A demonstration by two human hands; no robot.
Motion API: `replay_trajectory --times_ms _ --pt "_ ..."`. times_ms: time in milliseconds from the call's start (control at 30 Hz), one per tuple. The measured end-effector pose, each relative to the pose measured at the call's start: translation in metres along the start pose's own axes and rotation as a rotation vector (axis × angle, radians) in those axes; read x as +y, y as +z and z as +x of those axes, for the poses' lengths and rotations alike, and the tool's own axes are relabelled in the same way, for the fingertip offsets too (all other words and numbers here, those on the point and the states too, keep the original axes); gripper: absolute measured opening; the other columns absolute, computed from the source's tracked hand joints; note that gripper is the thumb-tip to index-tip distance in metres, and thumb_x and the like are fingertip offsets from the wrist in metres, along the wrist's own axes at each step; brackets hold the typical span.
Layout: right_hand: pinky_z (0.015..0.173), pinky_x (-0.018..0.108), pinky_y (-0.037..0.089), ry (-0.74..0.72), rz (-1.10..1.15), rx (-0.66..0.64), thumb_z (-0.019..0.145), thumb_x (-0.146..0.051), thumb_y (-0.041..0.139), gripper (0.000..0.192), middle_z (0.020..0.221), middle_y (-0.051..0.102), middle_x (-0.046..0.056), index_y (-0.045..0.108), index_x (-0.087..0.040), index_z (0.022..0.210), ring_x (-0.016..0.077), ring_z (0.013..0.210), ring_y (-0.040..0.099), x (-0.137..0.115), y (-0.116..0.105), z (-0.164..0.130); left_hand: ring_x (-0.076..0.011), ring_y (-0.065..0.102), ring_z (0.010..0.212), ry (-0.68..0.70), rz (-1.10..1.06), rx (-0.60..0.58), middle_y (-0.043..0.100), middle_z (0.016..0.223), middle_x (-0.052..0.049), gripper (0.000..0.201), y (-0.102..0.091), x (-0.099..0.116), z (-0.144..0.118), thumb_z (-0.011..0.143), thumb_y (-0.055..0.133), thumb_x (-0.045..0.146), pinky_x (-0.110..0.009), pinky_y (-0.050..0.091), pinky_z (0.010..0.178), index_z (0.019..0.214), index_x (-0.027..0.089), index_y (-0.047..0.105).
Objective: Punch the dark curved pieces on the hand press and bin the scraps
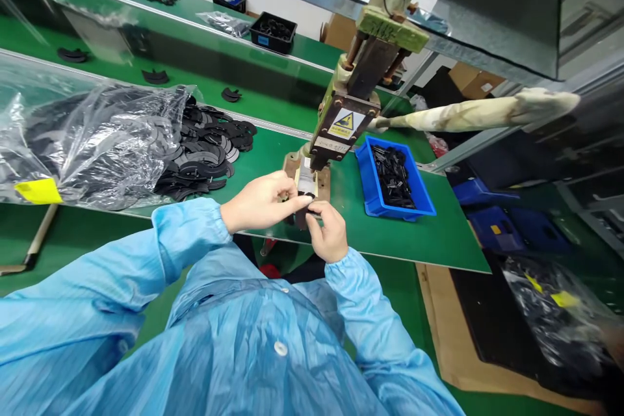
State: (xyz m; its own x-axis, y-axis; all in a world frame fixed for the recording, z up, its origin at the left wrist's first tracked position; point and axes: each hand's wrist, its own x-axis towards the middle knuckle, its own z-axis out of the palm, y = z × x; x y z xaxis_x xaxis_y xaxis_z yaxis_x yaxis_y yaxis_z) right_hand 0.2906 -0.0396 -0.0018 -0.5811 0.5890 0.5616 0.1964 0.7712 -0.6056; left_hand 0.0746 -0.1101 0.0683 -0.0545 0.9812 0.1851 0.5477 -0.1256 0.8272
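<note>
Two hands meet at the near edge of the green tabletop (439, 234), which spreads out ahead of them and to both sides. Well off to the left of my grip lies a big clear plastic bag (88, 143) stuffed with dark flat parts, a yellow label on its near corner. Out of its mouth spills a heap of black curved pieces (205, 156), closer to my left hand but still apart from it. Straight ahead of my fingers, just beyond them, stands the press (348, 110), its head tilted in this view, with a yellow warning sticker on its front. Its long wrapped lever (487, 114) reaches away to the right, well above my right hand. Near my right hand, a little ahead and to the right, sits a blue bin (392, 179) holding small black parts. At the foot of the press, touching my fingertips, is its tan base plate (308, 179).

My left hand (260, 201) comes in from the left, fingers pinched onto a small black part (307, 198). My right hand (331, 234) comes up from below, thumb and forefinger closed on the same part. The part is held between both grips right at the base plate; I cannot tell whether it rests on it.
</note>
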Motion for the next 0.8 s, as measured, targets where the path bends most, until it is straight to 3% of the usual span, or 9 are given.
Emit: replay_trajectory --times_ms 67,300,800 --pt "0.084 0.037 0.057 -0.019 -0.003 0.005 0.099 -0.031 0.06 0.011 0.098 0.073 0.007 0.066 -0.024 0.106 0.0194 0.091 0.069 0.001 0.0 -0.001 -0.0142 0.054 0.071 -0.007 -0.005 -0.09 0.061 0.081 -0.003 0.044 0.004 0.001 0.0 0.099 0.065 0.051 -0.028 0.041 0.066 0.069 0.019 0.063" --pt "0.085 0.038 0.06 -0.015 0.006 0.074 0.099 -0.031 0.059 0.012 0.1 0.074 0.007 0.066 -0.024 0.106 0.0192 0.092 0.071 0.002 0.005 -0.012 -0.0112 0.04 0.061 -0.138 -0.223 -0.202 0.046 0.065 0.003 0.052 0.021 -0.018 0.008 0.095 0.065 0.059 -0.025 0.032 0.057 0.066 0.019 0.051" --pt "0.082 0.035 0.062 0.099 0.006 0.098 0.096 -0.036 0.068 0.014 0.099 0.079 0.005 0.069 -0.025 0.105 0.0181 0.089 0.075 0.014 0.005 -0.012 -0.0154 0.053 0.065 -0.093 0.039 -0.111 0.062 0.074 -0.002 0.039 0.013 0.005 0.01 0.096 0.066 0.045 -0.029 0.035 0.061 0.066 0.02 0.061"
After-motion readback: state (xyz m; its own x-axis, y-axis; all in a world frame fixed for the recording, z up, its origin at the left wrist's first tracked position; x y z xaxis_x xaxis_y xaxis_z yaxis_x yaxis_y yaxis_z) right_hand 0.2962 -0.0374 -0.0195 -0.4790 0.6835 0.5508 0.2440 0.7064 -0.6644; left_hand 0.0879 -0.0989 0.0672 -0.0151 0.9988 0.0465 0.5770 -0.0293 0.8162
